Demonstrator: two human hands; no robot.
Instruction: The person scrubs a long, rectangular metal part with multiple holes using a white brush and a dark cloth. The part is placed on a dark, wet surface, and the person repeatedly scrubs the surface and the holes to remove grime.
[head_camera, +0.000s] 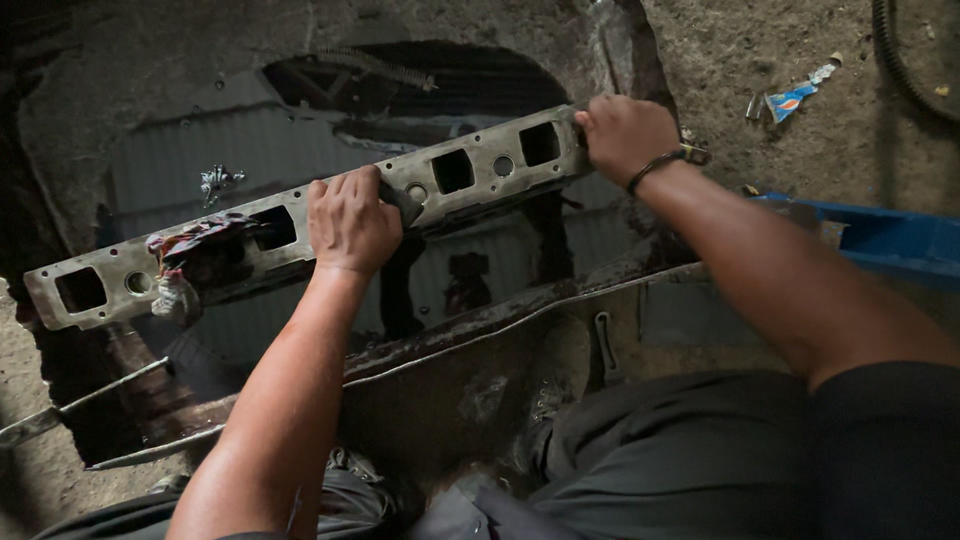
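1. Head view: a long metal plate (300, 225) with square and round openings lies slanted, its long axis running from lower left up to upper right, over a dark ribbed tray (180, 160).
2. Left hand (350, 222) is clamped around the plate's middle, fingers curled over the top edge, a small dark tool (402, 201) under the thumb side.
3. Right hand (625, 135), wearing a dark wrist band (655, 165), grips the plate's upper-right end, closed on it.
4. A rag (180, 265) is bunched on the plate, left of the left hand.
5. A blue bar (880, 235) lies right of the plate; a wrapper (795, 98) sits above it on the dirt floor (800, 40).
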